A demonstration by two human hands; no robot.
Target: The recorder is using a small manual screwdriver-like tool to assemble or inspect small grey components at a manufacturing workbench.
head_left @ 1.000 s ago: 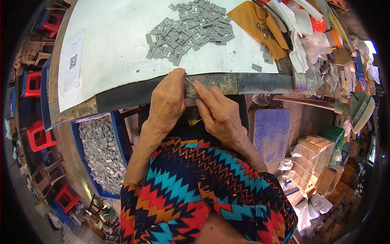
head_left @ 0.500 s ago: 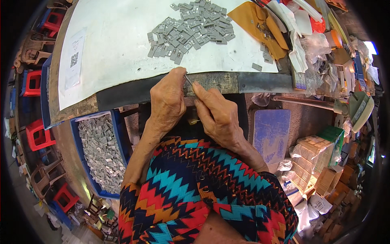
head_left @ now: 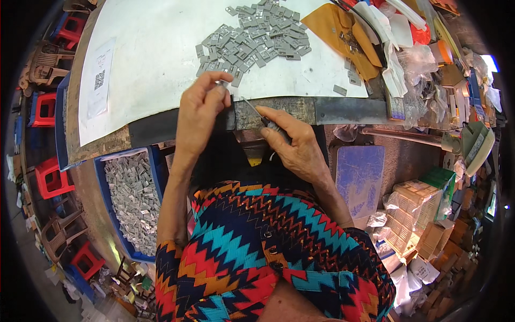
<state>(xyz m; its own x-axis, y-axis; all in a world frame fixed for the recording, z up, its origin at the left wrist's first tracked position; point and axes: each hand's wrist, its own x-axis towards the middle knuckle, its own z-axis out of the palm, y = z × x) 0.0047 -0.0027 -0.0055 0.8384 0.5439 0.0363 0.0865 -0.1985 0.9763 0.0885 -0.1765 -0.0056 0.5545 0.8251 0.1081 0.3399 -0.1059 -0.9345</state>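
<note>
My left hand is raised at the table's near edge, thumb and fingers pinched on a small grey piece, most of it hidden by the fingers. In my right hand is a slim metal hand tool with a dark handle; its exact kind is hard to make out. The tool's thin tip points up and left toward my left hand, apart from the grey piece. Just beyond the hands, a heap of flat grey rectangular pieces is spread on the white sheet covering the table.
A blue bin full of similar pieces stands below the table at left. On the table's right lie a mustard-coloured pouch, a few loose pieces and plastic bags. A blue-topped stool is at lower right.
My hands have moved apart. The left one has gone up and left with the grey piece, while the right has shifted slightly right and down, showing more of the tool.
</note>
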